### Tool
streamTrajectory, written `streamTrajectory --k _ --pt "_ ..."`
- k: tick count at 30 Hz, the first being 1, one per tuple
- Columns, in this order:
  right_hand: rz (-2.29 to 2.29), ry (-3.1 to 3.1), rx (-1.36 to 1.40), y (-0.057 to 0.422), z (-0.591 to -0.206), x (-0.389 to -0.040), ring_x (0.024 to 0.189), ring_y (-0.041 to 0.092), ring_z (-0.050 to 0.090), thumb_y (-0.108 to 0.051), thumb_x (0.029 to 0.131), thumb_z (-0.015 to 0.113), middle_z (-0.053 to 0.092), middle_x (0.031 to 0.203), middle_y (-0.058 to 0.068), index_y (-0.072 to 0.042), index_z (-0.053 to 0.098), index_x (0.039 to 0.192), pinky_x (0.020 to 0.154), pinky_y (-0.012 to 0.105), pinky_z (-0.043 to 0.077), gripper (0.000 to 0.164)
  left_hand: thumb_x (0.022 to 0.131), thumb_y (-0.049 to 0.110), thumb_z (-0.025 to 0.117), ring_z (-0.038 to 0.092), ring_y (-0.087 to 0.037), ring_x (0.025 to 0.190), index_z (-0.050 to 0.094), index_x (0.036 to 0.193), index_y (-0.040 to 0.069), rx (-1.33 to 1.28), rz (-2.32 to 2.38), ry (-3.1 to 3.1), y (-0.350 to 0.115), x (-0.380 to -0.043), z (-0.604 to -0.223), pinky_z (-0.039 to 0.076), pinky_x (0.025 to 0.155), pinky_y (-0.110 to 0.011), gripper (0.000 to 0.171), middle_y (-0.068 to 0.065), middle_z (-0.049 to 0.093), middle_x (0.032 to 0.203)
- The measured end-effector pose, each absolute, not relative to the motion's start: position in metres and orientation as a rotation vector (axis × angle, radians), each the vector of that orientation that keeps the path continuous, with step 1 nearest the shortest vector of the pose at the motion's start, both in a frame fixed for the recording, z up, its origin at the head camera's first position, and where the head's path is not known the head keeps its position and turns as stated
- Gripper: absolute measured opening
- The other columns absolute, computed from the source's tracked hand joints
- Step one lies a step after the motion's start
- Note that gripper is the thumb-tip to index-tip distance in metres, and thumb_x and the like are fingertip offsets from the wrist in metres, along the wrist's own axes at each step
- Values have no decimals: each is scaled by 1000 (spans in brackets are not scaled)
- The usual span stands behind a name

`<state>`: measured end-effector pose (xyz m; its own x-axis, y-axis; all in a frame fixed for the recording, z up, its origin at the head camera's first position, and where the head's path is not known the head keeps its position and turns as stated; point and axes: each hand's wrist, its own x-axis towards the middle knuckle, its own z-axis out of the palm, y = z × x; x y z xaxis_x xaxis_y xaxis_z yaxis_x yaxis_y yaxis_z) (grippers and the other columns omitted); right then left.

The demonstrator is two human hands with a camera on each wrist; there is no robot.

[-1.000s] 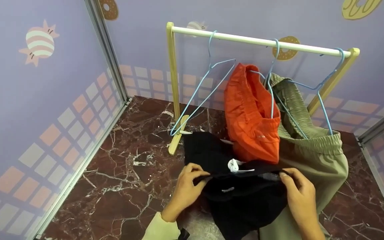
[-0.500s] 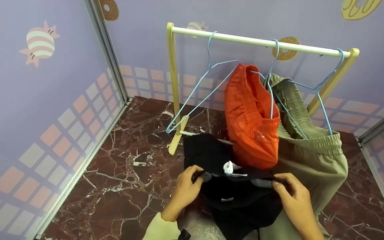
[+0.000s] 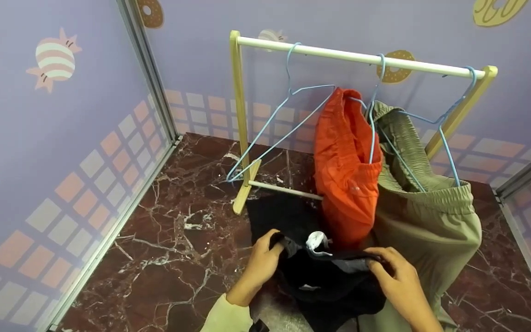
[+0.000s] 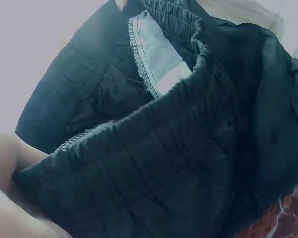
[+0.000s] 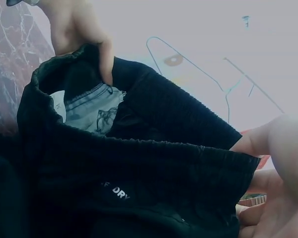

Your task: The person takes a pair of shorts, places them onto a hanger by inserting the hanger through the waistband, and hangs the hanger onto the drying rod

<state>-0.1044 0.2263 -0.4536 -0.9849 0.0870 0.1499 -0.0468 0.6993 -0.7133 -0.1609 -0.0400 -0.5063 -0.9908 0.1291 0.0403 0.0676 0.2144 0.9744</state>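
Observation:
Black pants with an elastic waistband, a white drawstring and a pale inner lining hang between my two hands. At the left end of the waistband, my left hand pinches the edge between thumb and fingers. My right hand grips the opposite end, with its thumb at the band and its fingers behind. The waist opening gapes upward. In the right wrist view, white lettering shows on the black cloth, and a white label lies inside. A bare blue hanger hangs beyond the pants.
A rack with a white rail and wooden posts stands against the purple wall. From it hang orange pants and khaki pants on blue hangers, close to my right hand. The floor is dark red marble.
My hands have come closer together, the right one moving left and down, and the waist opening gapes wider. The bare hanger has turned slightly, and the orange pants have shifted a little.

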Motion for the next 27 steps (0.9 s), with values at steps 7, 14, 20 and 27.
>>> streamTrajectory --k 7,14,20,27 --pt "1162 -2727 -147 226 -457 -105 73 3 53 -29 85 65 61 85 -11 -27 66 90 67 17 41 6 88 8 52 47 -10 69 61 82 -1 170 1963 2365 -39 -150 -473 40 69 -23 14 -7 56 77" --pt "1172 -2643 -263 226 -460 -106 62 6 47 -42 82 64 54 69 -7 -25 63 69 60 17 35 22 91 24 55 48 -2 62 61 68 5 298 1886 2405 -40 -147 -469 43 67 -20 30 3 55 65" --pt "1152 -2575 -268 229 -462 -106 55 6 39 -38 84 63 46 60 -5 -17 51 55 57 20 30 38 91 30 54 24 -2 46 31 51 10 350 1879 2402 -40 -146 -469 29 52 -17 50 7 24 51" --pt "1163 -2573 -349 236 -463 -107 60 6 44 -41 86 60 55 65 -6 -17 59 60 62 16 33 36 91 25 56 38 -3 57 52 67 -3 405 1996 2282 -41 -149 -471 37 62 -19 37 4 39 60"
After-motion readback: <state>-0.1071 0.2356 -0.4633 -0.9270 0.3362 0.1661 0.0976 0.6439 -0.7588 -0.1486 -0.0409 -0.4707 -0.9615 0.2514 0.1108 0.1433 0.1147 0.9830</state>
